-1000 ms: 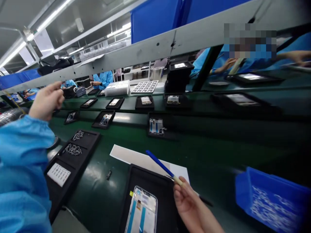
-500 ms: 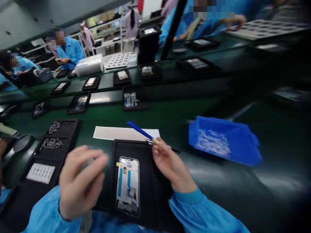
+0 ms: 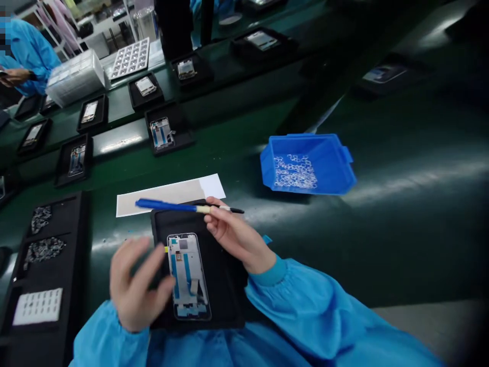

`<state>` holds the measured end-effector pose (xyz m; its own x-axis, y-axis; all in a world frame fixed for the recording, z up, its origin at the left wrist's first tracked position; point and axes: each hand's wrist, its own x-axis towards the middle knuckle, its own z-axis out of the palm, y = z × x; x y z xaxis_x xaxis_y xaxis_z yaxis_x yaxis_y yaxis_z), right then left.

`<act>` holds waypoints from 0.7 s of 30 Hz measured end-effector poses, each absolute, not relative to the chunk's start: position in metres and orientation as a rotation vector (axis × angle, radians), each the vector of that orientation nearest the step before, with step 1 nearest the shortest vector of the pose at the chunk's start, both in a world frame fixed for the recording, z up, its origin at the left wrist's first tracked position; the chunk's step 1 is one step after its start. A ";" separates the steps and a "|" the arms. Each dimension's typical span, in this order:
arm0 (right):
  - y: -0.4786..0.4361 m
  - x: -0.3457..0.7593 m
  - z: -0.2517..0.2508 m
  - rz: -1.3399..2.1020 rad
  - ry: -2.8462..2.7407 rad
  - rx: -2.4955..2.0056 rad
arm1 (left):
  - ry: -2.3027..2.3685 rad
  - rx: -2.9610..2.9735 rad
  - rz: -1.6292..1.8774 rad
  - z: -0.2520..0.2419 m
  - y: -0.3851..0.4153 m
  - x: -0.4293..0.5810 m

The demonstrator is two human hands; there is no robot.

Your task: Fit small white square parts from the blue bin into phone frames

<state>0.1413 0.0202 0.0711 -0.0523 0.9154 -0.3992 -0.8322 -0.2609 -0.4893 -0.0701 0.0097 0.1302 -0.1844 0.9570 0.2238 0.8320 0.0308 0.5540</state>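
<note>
A phone's middle frame with blue strips [image 3: 188, 276] lies face up on a black mat [image 3: 225, 285]. My left hand [image 3: 137, 283] hovers open and blurred over the mat's left side, its fingers beside the frame and holding nothing. My right hand [image 3: 233, 232] rests at the mat's top edge, pinching a blue-handled tool with a cream grip and black tip [image 3: 164, 205]. Its blue handle lies over a white paper sheet [image 3: 160, 196].
A black compartment tray [image 3: 48, 265] with dark loose parts and a white card stands to the left. A blue plastic bin [image 3: 307, 165] holds small pale rings on the right. Several black trays with phone frames line the green belt beyond, and a co-worker in a blue sleeve [image 3: 26, 61] stands far left.
The view has swung, shifting the belt and blue bin up and left. My left hand has moved closer to the phone frame. My right hand keeps the tool, which now lies more level.
</note>
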 end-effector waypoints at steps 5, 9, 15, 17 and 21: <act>0.004 0.120 0.074 1.804 -0.313 -0.763 | 1.213 1.809 1.119 0.103 0.006 -0.056; -0.002 0.110 0.075 1.768 -0.425 -0.813 | 1.237 1.616 1.255 0.095 0.010 -0.049; -0.003 0.110 0.079 1.662 -0.538 -0.852 | 1.372 1.500 1.300 0.094 0.015 -0.051; -0.003 0.108 0.078 1.634 -0.571 -0.876 | 1.395 1.540 1.291 0.091 0.013 -0.053; -0.003 0.105 0.071 1.525 -0.664 -0.933 | 1.311 1.800 1.332 0.082 0.008 -0.057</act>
<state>0.1048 -0.0027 0.0713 -0.0118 0.9814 -0.1914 -0.5285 -0.1686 -0.8320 -0.0568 0.0081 0.0823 0.0381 0.9166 0.3979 0.3829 -0.3812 0.8415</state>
